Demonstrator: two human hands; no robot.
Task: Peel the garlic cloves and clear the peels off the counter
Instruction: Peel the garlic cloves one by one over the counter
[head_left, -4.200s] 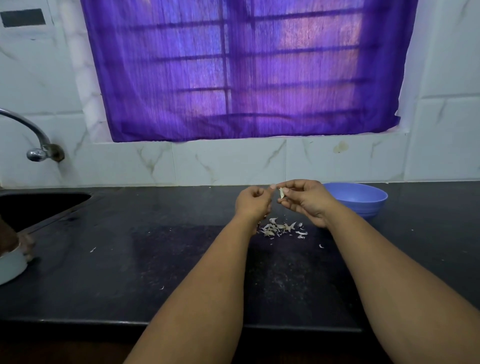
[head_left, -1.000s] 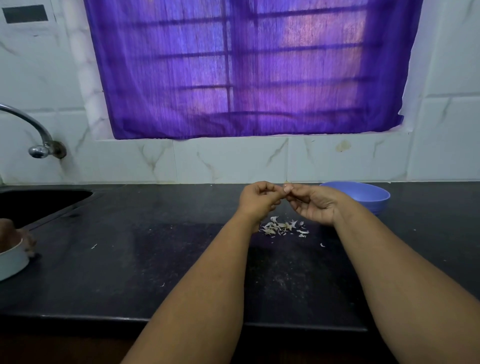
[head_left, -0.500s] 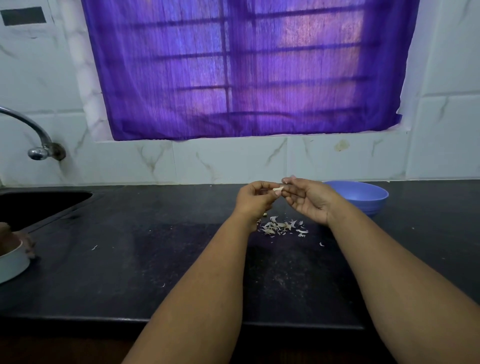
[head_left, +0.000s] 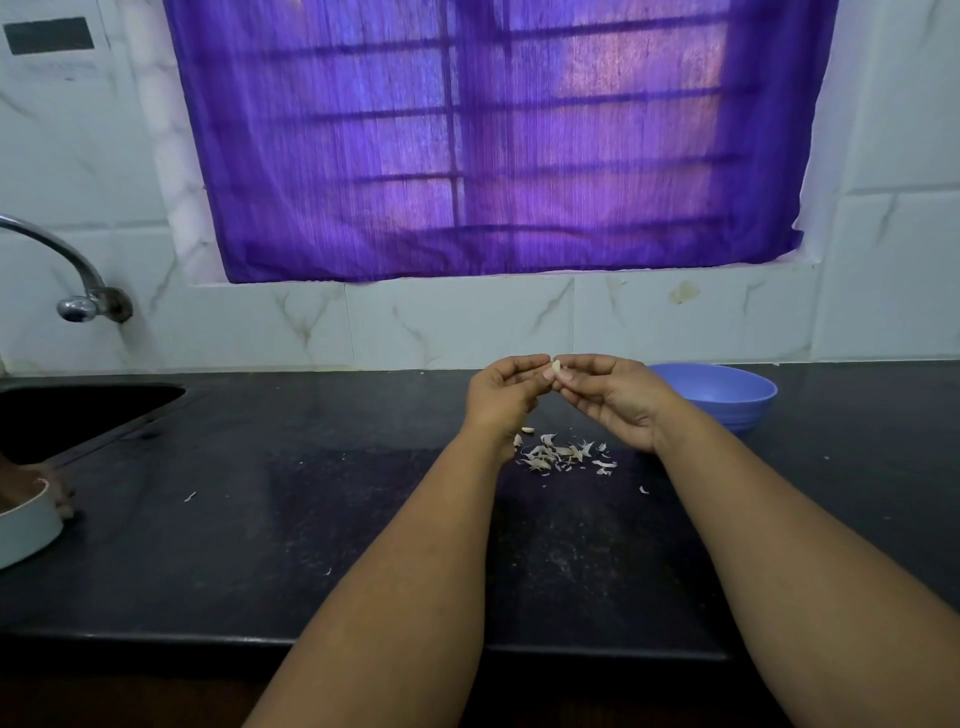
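A small pale garlic clove (head_left: 556, 366) is held up above the dark counter (head_left: 311, 493), between the fingertips of both hands. My left hand (head_left: 501, 397) has its fingers curled and its tips meet the clove from the left. My right hand (head_left: 610, 397) pinches the clove from the right. Below the hands lies a small heap of whitish garlic peels (head_left: 563, 456), with one loose clove (head_left: 528, 430) at its far left edge. Stray bits of peel (head_left: 644, 489) lie further out.
A blue bowl (head_left: 727, 397) stands on the counter just right of my right hand. At the far left are a sink (head_left: 67, 415), a tap (head_left: 78, 291) and a white bowl (head_left: 23, 530) that another person's hand touches. The tiled wall and a purple curtain close off the back.
Both hands stayed together over the peel heap, working the clove between the fingertips. They rose slightly, and the clove now shows more plainly between them.
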